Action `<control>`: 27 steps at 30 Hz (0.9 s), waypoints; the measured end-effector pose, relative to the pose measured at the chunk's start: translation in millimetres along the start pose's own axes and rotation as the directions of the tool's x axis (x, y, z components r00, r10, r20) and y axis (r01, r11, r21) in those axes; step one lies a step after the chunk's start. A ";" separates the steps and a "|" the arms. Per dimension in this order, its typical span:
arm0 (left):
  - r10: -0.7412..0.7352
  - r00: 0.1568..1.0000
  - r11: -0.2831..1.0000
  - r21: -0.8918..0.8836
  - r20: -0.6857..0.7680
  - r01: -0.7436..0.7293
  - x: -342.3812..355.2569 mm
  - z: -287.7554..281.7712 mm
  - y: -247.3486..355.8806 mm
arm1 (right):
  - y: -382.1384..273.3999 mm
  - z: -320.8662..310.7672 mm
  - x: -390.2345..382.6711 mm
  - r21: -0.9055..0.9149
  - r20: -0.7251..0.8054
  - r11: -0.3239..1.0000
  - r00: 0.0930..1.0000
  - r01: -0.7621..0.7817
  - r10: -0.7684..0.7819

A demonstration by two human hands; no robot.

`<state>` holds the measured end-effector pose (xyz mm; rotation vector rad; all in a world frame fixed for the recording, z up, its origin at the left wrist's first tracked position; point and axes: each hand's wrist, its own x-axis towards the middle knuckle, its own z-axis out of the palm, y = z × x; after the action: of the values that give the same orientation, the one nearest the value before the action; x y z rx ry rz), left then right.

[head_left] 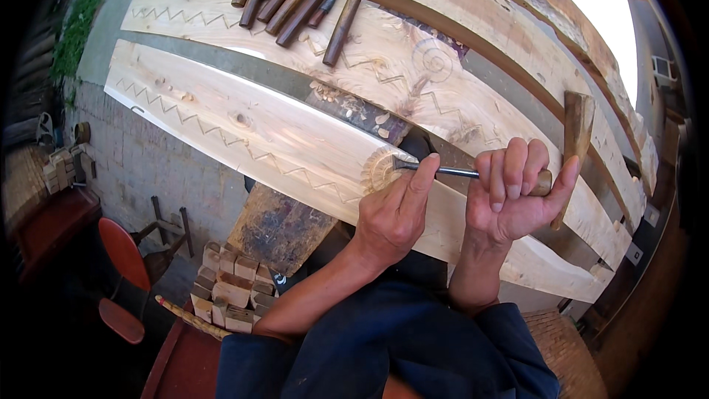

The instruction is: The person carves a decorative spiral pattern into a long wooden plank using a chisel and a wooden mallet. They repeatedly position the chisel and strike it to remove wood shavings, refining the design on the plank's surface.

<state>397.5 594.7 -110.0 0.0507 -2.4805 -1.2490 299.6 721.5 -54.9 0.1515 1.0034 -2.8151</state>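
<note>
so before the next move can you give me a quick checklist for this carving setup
1. Right grip around the chisel handle: ok, fingers curled round it.
2. Left grip guiding: ok, index finger lies across the metal shaft.
3. Chisel tip at the round carving: ok, by its upper right edge.
4. Pale board free of chips: not ok, a few chips lie toward its left end.
5. Board clamped: cannot tell, no clamp shows.
6. Wooden mallet clear of right thumb: cannot tell, they overlap in view.

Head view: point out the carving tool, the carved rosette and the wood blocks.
Carving tool (456,171), head view: bare metal shaft.
Carved rosette (378,168), head view: its ridged face.
Wood blocks (231,292), head view: a block mid-pile.
</note>
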 end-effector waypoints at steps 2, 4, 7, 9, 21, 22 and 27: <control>-0.005 1.000 1.000 -0.008 0.002 0.005 -1.0 1.1 -0.8 | 0.4 0.2 -0.2 -0.001 -0.006 1.000 1.000 0.004 -0.004; -0.007 1.000 1.000 -0.009 0.013 0.007 -0.9 0.5 -1.2 | 0.8 1.0 -0.4 0.000 -0.013 1.000 1.000 0.011 -0.011; -0.011 1.000 1.000 -0.008 0.019 0.011 -0.3 -0.4 -0.6 | 0.6 -0.3 -0.8 -0.008 0.013 1.000 1.000 0.011 -0.011; -0.016 1.000 1.000 -0.012 0.023 0.016 0.1 -0.9 -0.2 | 1.2 -0.8 -0.2 -0.013 0.013 1.000 1.000 0.014 -0.014; 0.025 1.000 0.999 -0.035 -0.008 -0.025 -3.3 5.7 -6.3 | 6.5 -0.3 1.9 -0.097 0.060 0.993 0.996 0.068 -0.063; 0.032 0.999 0.999 -0.028 -0.022 -0.032 -1.4 6.5 -6.6 | 8.3 -0.3 4.0 -0.095 0.058 0.993 0.996 0.071 -0.066; 0.009 1.000 0.999 -0.031 -0.019 -0.010 -0.9 4.9 -4.3 | 7.8 -0.1 9.7 -0.149 0.095 0.987 0.995 0.057 -0.043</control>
<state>396.2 596.0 -116.3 0.0426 -2.4423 -1.2771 291.5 714.6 -61.3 -0.0206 1.2105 -2.7472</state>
